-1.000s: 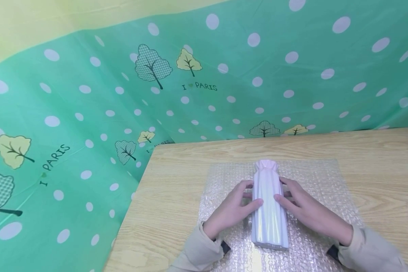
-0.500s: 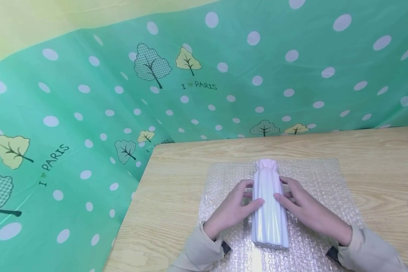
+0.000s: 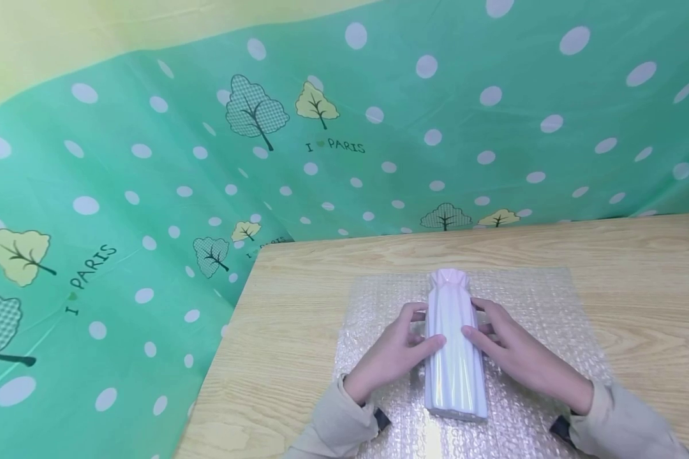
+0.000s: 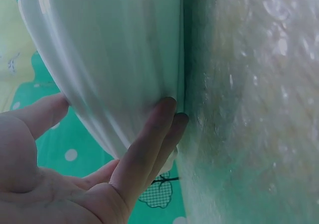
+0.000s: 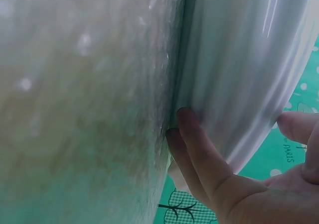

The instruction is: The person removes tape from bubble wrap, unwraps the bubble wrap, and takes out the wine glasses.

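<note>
A glossy fluted vase (image 3: 455,376), pinkish at its neck and pale bluish-white toward its base, lies on its side with the neck pointing away from me. Beneath it is a sheet of bubble wrap (image 3: 528,290). My left hand (image 3: 389,352) holds the vase's left side, thumb on top and fingers lower down. Opposite, my right hand (image 3: 513,349) holds the right side in the same way. In the left wrist view, the fingertips (image 4: 164,107) press the vase wall close to the wrap. The right wrist view shows fingertips (image 5: 187,115) low against the ridged side.
The wrap lies flat on a light wood-grain table (image 3: 287,319), whose left edge slants down the view. Behind and to the left hangs a green curtain (image 3: 166,159) with white dots and printed trees. Black bands show at both sleeves (image 3: 339,414).
</note>
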`<control>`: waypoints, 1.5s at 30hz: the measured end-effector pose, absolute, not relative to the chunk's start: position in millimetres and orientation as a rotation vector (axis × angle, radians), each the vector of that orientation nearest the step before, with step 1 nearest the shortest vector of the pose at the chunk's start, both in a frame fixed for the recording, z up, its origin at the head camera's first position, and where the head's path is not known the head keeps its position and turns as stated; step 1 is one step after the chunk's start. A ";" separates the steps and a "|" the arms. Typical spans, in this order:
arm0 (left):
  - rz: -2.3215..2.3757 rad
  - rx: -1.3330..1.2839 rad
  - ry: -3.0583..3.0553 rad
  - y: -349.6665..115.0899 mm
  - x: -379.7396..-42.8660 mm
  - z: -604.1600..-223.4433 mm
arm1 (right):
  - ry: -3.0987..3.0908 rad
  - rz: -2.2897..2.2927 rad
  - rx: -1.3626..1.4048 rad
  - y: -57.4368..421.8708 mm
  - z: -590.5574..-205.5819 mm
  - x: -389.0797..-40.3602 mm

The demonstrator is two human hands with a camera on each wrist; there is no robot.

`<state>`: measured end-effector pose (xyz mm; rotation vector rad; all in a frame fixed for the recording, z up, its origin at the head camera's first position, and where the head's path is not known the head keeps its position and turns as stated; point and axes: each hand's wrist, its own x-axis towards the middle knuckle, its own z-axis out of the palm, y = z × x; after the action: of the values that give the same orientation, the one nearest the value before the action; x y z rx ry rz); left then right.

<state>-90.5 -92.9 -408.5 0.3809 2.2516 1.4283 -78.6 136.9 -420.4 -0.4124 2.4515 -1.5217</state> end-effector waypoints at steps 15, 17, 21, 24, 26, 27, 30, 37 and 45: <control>1.458 0.339 2.273 -91.3 -90.8 -410.2 | 2.495 -1.503 -0.401 135.5 -419.2 -76.8; 1.466 0.338 2.273 -91.3 -90.7 -409.8 | 2.495 -1.503 -0.396 135.3 -419.2 -76.9; 1.476 0.334 2.272 -91.5 -90.5 -408.7 | 2.500 -1.500 -0.395 135.0 -419.6 -76.8; 1.477 0.330 2.276 -91.6 -90.4 -408.1 | 2.502 -1.502 -0.385 134.6 -419.8 -76.4; 1.478 0.329 2.279 -91.7 -90.2 -408.0 | 2.508 -1.507 -0.376 134.2 -419.5 -76.2; 1.481 0.328 2.278 -91.7 -90.1 -408.1 | 2.511 -1.511 -0.373 134.1 -419.3 -76.1; 1.503 0.322 2.269 -91.5 -89.5 -408.1 | 2.519 -1.532 -0.373 133.9 -418.6 -75.9; 1.579 0.299 2.230 -90.2 -86.8 -406.1 | 2.560 -1.553 -0.398 135.0 -414.9 -73.9; 1.663 0.309 2.205 -89.7 -85.1 -401.0 | 2.586 -1.583 -0.423 135.2 -409.7 -70.1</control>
<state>-85.1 -89.7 -401.0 0.3091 2.2051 1.6631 -70.1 135.2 -409.7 -0.4231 2.5857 -1.5830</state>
